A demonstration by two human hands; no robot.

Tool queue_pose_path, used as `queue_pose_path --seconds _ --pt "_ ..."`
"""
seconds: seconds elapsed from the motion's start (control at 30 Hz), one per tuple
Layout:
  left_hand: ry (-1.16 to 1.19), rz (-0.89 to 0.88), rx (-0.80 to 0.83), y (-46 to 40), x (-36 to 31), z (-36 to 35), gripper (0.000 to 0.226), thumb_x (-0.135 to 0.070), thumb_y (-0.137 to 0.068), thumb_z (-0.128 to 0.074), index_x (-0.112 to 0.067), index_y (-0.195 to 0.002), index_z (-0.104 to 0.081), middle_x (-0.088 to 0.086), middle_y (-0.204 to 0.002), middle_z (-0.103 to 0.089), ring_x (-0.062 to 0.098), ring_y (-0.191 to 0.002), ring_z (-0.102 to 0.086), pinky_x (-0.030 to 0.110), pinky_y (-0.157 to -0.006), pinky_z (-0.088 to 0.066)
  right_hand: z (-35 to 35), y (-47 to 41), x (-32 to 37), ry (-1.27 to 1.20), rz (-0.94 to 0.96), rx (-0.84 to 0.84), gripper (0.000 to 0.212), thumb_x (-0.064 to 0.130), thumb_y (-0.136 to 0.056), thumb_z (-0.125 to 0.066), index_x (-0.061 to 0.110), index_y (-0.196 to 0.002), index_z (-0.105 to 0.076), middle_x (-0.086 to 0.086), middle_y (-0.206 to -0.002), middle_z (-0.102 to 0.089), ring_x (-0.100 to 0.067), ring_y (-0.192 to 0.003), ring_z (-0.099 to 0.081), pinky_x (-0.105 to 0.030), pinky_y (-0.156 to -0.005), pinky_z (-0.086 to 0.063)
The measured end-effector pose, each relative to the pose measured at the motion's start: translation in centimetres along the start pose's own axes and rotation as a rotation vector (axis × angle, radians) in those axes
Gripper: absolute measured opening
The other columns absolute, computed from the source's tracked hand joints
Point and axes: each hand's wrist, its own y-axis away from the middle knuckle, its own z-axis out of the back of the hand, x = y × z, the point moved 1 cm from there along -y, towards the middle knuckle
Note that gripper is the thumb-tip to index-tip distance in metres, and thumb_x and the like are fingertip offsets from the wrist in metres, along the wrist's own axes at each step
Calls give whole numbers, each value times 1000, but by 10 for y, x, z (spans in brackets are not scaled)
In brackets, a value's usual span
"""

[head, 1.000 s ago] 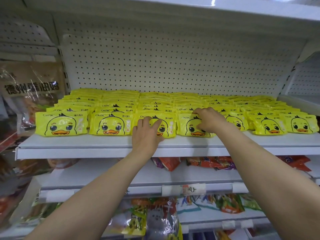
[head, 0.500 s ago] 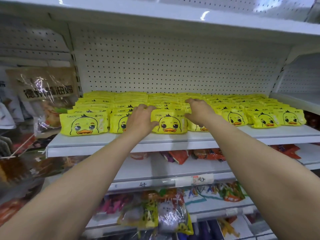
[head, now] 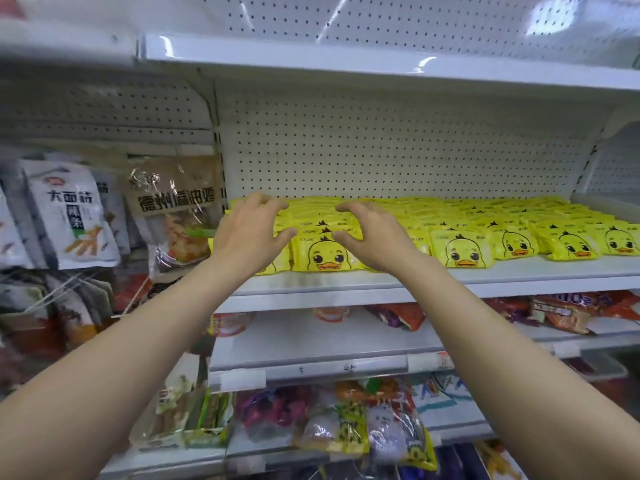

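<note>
Comparing with the view half a second back, both hands have come off the stock. Then they pressed on front packs; now they hover over the yellow duck packs (head: 485, 216). The left hand (head: 247, 233) and right hand (head: 375, 237) are apart, fingers spread and lightly curved, holding nothing. Between them stands the front duck pack (head: 323, 254), upright at the shelf edge near the left end of the block. Judgement: the last column is faced up and this one is next, with a two-sided squeeze likely due. Whether the left fingertips brush the packs behind cannot be told from this angle.

Room: a shop aisle of white shelving, with an upper shelf (head: 381, 64) overhead and a pegboard back panel (head: 398, 150) behind. The white shelf (head: 329, 280) carries the packs in close overlapping rows running back to that panel. Hanging bags (head: 175, 206) fill the bay to the left. Mixed snack bags (head: 346, 427) lie on the tiers below.
</note>
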Motion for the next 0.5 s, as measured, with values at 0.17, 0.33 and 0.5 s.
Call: queue_pose_path --seconds 0.17,0.33,0.5 --pt "5 -17 9 22 40 4 48 -48 -89 -61 -28 -132 -54 5 -132 -52 29 -123 -46 48 -94 -46 -19 7 41 39 26 7 48 43 -93 -60 29 -138 -48 2 -143 -48 -21 -130 -43 -35 -94 -42" --pt "6 21 83 45 78 -20 43 -38 -97 -53 -26 -138 -50 9 -141 -47 32 -128 -41 46 -101 -41 -61 8 69 58 34 100 47 43 -96 -56 29 -139 -47 2 -145 -46 -23 -132 -42 -37 -95 -43" --pt "-11 2 224 65 106 -62 47 -32 -100 -48 -29 -146 -39 13 -155 -28 33 -140 -26 44 -111 -28 -106 4 76 71 67 180 43 35 -99 -54 26 -141 -49 0 -148 -45 -23 -136 -38 -36 -100 -40"
